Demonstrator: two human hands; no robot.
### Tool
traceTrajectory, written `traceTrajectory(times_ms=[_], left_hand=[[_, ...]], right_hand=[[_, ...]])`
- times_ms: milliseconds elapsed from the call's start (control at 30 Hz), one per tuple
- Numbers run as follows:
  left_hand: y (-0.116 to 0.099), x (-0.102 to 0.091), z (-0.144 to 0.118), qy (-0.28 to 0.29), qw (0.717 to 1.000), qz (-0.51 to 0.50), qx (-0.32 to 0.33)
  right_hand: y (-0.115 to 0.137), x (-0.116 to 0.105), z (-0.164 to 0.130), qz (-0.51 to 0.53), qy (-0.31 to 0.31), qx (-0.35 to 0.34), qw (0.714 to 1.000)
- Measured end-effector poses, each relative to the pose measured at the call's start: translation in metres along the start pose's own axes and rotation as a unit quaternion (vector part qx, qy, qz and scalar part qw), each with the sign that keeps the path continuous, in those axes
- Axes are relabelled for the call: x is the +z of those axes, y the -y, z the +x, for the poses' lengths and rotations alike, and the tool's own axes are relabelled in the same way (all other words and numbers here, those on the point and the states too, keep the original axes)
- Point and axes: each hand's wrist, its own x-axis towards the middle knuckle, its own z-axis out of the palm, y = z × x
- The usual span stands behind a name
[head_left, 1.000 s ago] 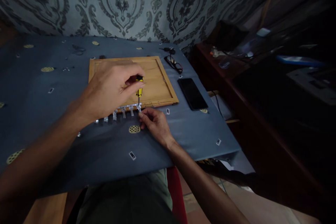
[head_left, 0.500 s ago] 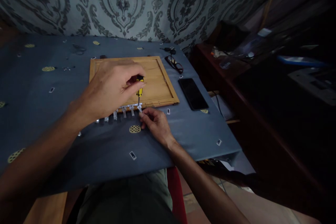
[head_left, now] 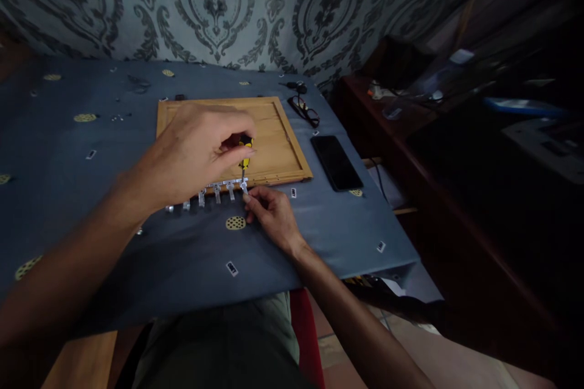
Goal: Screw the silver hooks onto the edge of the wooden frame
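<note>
Blue tablecloth (head_left: pixel 68 194) under small upright yellow-and-black screwdriver (head_left: pixel 245 158).

Left hand (head_left: pixel 196 152) pinching small yellow screwdriver (head_left: pixel 245 158) upright over row of metal clips (head_left: pixel 214 191) at near edge of wooden frame (head_left: pixel 278 140); right hand (head_left: pixel 271 216) steadying last clip on blue cloth (head_left: pixel 91 194).

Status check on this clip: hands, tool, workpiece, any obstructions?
Left hand grips yellow screwdriver, tip down at near frame edge. Right hand pinches end bracket against wooden frame. Phone and glasses lie clear to the right.
</note>
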Motion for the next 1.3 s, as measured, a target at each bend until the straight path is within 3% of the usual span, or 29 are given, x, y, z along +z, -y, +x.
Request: traceTrajectory(times_ms=[667, 900, 1033, 1300], left_hand=[[0.005, -0.002, 0.0, 0.018, 1.0, 0.009, 0.017], [-0.004, -0.021, -0.002, -0.03, 0.999, 0.011, -0.018], [-0.005, -0.025, -0.003, -0.008, 0.999, 0.023, -0.033], [-0.002, -0.011, 0.0, 0.034, 0.998, 0.044, -0.023]], right_hand=[[-0.002, 0.001, 0.0, 0.0, -0.001, -0.007, 1.0], [-0.001, 0.001, 0.0, 0.006, -0.005, -0.009, 1.0], [0.0, 0.001, 0.0, 0.005, -0.004, -0.006, 1.0], [-0.001, 0.001, 0.0, 0.006, -0.002, -0.008, 1.0]])
